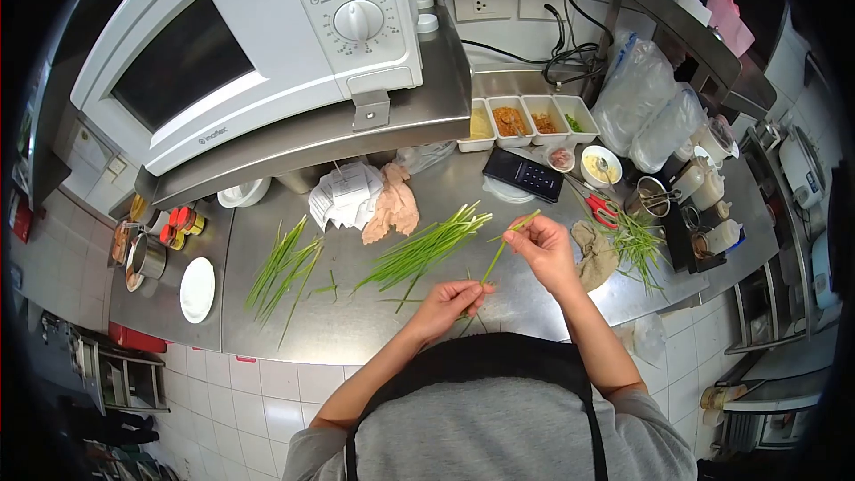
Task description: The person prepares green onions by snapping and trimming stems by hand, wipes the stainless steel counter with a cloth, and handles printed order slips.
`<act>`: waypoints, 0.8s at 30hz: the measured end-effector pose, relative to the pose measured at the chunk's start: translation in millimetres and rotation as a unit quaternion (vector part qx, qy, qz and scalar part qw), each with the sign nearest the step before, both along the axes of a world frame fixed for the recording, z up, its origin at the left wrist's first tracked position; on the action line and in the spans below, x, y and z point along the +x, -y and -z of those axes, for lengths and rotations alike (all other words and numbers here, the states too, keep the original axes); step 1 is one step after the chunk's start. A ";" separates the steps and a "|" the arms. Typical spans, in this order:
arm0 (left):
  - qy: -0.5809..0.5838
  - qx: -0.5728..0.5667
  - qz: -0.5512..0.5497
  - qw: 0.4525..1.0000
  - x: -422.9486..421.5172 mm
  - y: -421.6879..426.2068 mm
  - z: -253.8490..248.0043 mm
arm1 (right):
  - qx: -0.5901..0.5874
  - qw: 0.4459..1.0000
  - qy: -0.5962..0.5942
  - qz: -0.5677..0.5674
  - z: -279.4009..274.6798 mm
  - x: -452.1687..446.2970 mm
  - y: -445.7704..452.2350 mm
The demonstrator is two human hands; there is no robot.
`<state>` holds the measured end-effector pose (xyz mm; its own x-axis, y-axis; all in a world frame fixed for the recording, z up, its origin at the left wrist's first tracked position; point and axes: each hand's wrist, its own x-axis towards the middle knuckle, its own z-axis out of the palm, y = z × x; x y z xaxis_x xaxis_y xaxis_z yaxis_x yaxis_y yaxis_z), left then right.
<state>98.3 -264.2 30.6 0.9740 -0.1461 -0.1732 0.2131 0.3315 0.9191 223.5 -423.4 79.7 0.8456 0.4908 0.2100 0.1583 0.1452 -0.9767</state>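
Note:
Between my two hands stretches a thin green chive stalk (496, 260), slanting up to the right just above the steel counter. My left hand (451, 305) pinches its lower end, and my right hand (545, 252) pinches it near the upper end. Left of my hands lies a thick bunch of chives (423, 248) with pale ends pointing up and right. A smaller, looser pile of chives (283, 272) is farther left, with short scraps between the two. Beyond my right hand, a heap of thin green trimmings (637, 245) lies beside a crumpled beige cloth (595, 254).
A microwave (267, 44) stands on a raised shelf at the back left. Behind my hands are a black phone (523, 174), food containers (509, 121), and crumpled papers (346, 196). Red-handled scissors (603, 210) and bottles (712, 187) sit right; a white plate (197, 290) sits left.

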 end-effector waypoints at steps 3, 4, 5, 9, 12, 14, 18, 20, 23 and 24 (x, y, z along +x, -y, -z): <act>-0.045 -0.052 -0.075 0.995 -6.6 -6.3 8.3 | 0.018 1.000 -0.007 -0.015 1.8 -2.3 -6.3; -0.062 -0.066 -0.095 0.991 -8.8 -9.9 11.2 | 0.021 0.999 -0.015 -0.027 0.2 -5.7 -11.0; -0.086 -0.104 -0.143 0.980 -10.7 -12.3 13.6 | 0.022 0.999 -0.022 -0.039 -2.0 -9.2 -15.5; -0.144 -0.101 -0.186 0.967 -24.0 -25.8 35.5 | 0.075 0.992 -0.104 -0.010 -20.2 0.5 -36.2; -0.079 0.104 -0.126 0.983 -39.7 -21.0 48.3 | 0.020 0.990 -0.134 -0.027 -4.6 15.9 -52.6; 0.000 0.259 -0.106 0.960 -40.2 -17.7 48.5 | -0.081 0.985 -0.142 -0.045 29.7 31.5 -66.2; 0.088 0.427 -0.106 0.894 -41.8 -22.9 52.1 | -0.345 0.883 0.296 0.116 88.3 19.4 -50.9; 0.082 0.423 -0.111 0.895 -46.5 -28.6 61.4 | -0.358 0.892 0.269 -0.070 78.1 5.7 -34.2; 0.069 0.371 -0.099 0.921 -40.9 -35.5 58.4 | -0.291 0.885 0.242 -0.272 94.6 -9.1 -16.4; 0.072 0.366 -0.082 0.924 -37.2 -36.5 54.7 | -0.287 0.885 0.242 -0.275 96.9 -17.5 -10.8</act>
